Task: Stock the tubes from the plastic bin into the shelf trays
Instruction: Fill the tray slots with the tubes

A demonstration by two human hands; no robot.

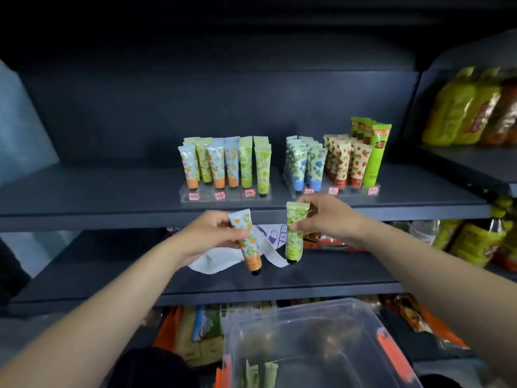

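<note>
The left hand [208,236] pinches an orange-capped tube [246,242] between thumb and curled fingers near its crimped top, so most of the tube hangs below the grip, cap down and tilted to the right. The right hand [324,217] pinches a green tube [294,233] by its upper half, cap down and nearly upright, just right of the other. Both are held in front of the shelf edge, near the clear shelf trays [223,196] of standing tubes, with the plastic bin [321,345] below, nearer.

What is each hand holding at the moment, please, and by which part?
The left hand grips an orange-capped tube around its upper half. The right hand pinches a green tube near its flat crimped end.
</note>
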